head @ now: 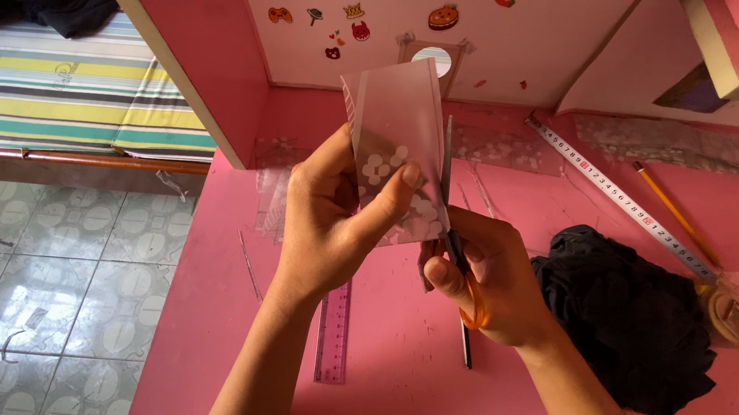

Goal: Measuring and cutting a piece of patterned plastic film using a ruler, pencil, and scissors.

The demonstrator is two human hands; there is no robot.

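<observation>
My left hand (326, 222) is pinching the translucent dotted sheet (395, 145) above the counter (393, 380); my right hand (485, 279) is gripping orange-handled scissors (456, 255) along its edge. A loose, flexing sheet could skew the cut.

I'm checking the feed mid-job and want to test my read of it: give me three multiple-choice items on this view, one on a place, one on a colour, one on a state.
1. Where does the black cloth lie?
A. On the pink table, beside the right hand
B. On the tiled floor
C. On the striped mattress

2. What colour are the scissors' handles?
A. Blue
B. Orange
C. Green

3. How is the clear dotted plastic bag held?
A. Flat on the table
B. Raised in the left hand, against the blades
C. Rolled up under the ruler

Answers: 1 A, the cloth rests on the pink table by the right hand. 2 B, the scissors show an orange loop around the fingers. 3 B, the left hand pinches the plastic bag upright, with the blades at its right edge.
</observation>
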